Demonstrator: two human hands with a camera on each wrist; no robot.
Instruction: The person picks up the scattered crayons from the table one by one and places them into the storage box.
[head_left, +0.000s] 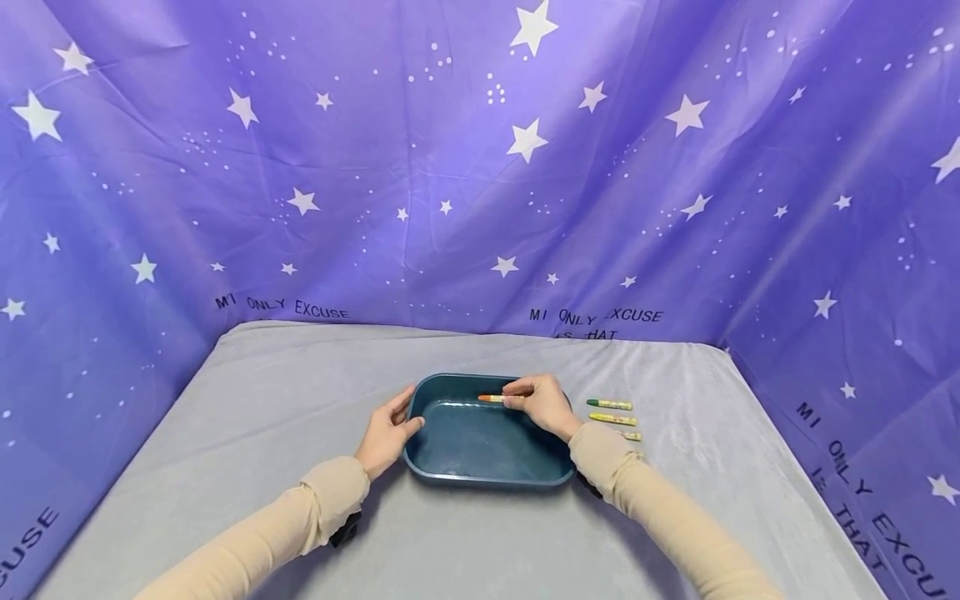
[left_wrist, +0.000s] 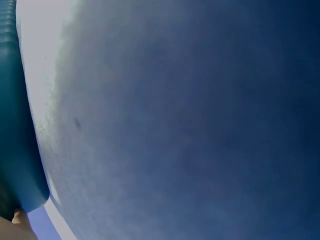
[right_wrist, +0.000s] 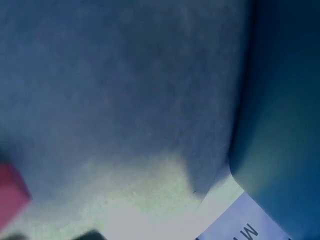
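Note:
A dark teal rectangular tray (head_left: 480, 454) sits on the grey cloth. My left hand (head_left: 386, 433) grips its left end, thumb over the rim and fingers along the outer wall. Over the tray's far right part, my right hand (head_left: 542, 403) pinches an orange crayon (head_left: 491, 398) with its tip pointing left. Whether the crayon touches the tray floor I cannot tell. The left wrist view catches the tray's outer wall (left_wrist: 20, 135) and a bit of the left hand (left_wrist: 19, 226). The right wrist view has the tray wall (right_wrist: 280, 135) but no clear sight of the right hand.
Right of the tray lie a green crayon (head_left: 609, 404), a yellow crayon (head_left: 612, 418) and another crayon (head_left: 632, 436) partly behind the right sleeve. A blurred red object (right_wrist: 11, 192) shows in the right wrist view. A purple star-printed curtain (head_left: 450, 167) surrounds the table (head_left: 300, 375).

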